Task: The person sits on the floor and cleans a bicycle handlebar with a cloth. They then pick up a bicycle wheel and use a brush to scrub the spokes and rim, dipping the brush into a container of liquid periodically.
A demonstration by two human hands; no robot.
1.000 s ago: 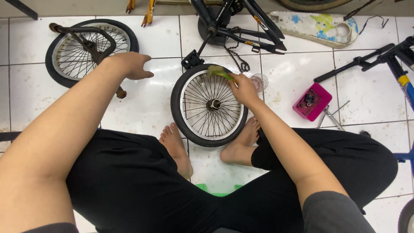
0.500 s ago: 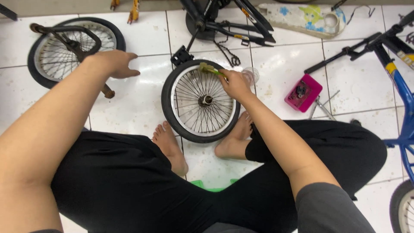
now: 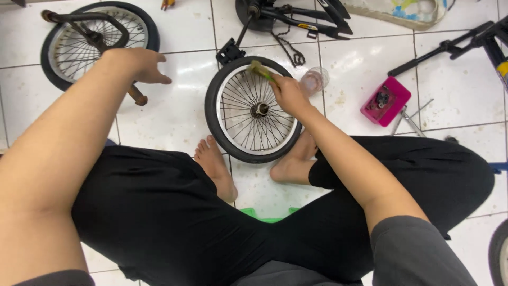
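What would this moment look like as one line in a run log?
right hand: holds green-bristled brush on small black-tyred spoked wheel | left hand: empty, raised over white tile floor | posture: seated

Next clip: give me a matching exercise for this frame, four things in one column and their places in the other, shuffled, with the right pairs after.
Things
1. small black-tyred spoked wheel
2. yellow-green brush
3. pink plastic box
4. clear plastic cup

Places
A. on the white tiles at the right, apart from both hands
B. held in the right hand, over the rim
C. flat on the floor between the bare feet
D. on the floor just beyond the right hand, by the tyre

Pairs: 1-C, 2-B, 3-A, 4-D
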